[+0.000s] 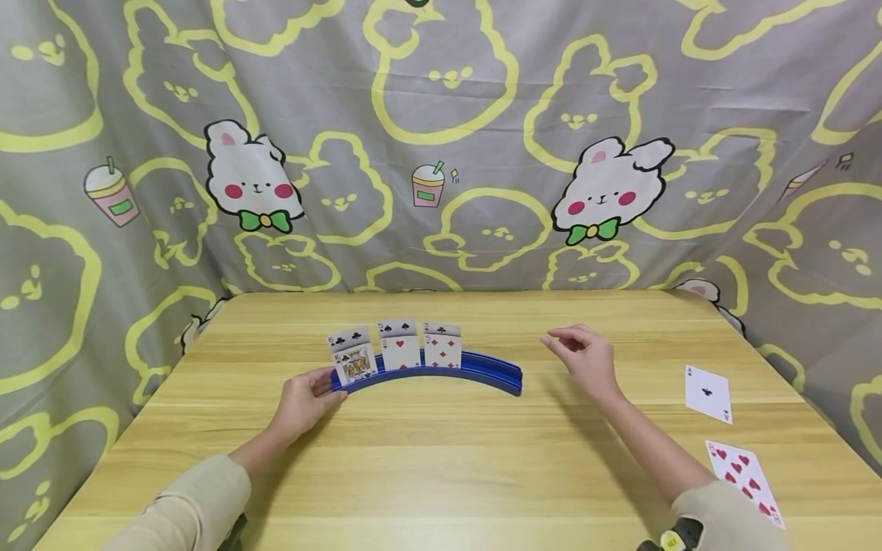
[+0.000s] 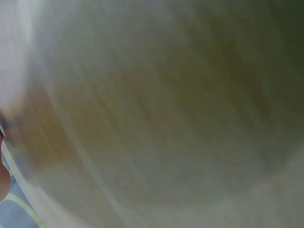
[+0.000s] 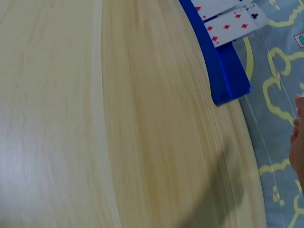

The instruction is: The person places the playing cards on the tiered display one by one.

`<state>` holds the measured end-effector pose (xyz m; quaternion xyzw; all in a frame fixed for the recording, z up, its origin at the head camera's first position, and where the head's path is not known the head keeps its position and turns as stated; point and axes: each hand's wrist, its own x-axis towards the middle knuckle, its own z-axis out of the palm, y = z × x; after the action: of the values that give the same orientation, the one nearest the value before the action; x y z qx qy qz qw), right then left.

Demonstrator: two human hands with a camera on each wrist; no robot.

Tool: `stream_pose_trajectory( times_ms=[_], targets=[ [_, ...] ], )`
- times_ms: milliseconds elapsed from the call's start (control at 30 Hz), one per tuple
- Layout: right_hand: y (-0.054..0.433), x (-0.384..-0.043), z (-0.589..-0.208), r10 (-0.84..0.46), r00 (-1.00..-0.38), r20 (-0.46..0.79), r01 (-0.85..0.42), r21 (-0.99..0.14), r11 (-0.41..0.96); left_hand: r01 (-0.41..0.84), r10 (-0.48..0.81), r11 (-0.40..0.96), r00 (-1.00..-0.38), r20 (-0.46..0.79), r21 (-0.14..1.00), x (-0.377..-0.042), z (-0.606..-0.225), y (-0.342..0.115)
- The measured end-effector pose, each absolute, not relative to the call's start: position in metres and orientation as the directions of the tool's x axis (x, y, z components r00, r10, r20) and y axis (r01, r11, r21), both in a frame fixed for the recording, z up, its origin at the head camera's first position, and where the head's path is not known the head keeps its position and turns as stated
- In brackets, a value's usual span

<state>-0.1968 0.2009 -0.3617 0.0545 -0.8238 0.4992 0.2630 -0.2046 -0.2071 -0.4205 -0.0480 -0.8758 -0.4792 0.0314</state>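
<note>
A curved blue card holder [image 1: 492, 372] lies mid-table, with playing cards standing in its left and middle parts. At the left end stand a six of clubs and a king of clubs [image 1: 355, 363]; a two of hearts [image 1: 400, 353] and a five of diamonds [image 1: 442, 352] stand further right, each with a black-suit card behind it. My left hand [image 1: 307, 399] grips the holder's left end between thumb and fingers. To the right of the holder, my right hand [image 1: 584, 358] is raised above the table with fingers loosely bent, holding nothing visible. The left wrist view is mostly blurred.
On the right side of the wooden table [image 1: 441, 474] lie an ace of clubs [image 1: 707, 394] and, nearer, an eight of hearts [image 1: 744, 480] partly beside my right sleeve. A patterned grey curtain [image 1: 496, 184] stands behind the table and along its sides.
</note>
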Motion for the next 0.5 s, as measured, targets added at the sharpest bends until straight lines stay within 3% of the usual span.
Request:
stream_pose_trajectory(
  times_ms=[233,500],
  targets=[
    [0.232,-0.206,-0.380,0.193,-0.867,0.459,-0.312,-0.802,0.509,0.109,0.051,0.537,-0.994,0.097,0.836,-0.204,-0.419,-0.207],
    [0.251,-0.194,-0.371,0.204,-0.883,0.422,-0.262,-0.805,0.532,0.111,0.057,0.541,-0.994,0.095,0.834,-0.204,-0.419,-0.207]
  ],
)
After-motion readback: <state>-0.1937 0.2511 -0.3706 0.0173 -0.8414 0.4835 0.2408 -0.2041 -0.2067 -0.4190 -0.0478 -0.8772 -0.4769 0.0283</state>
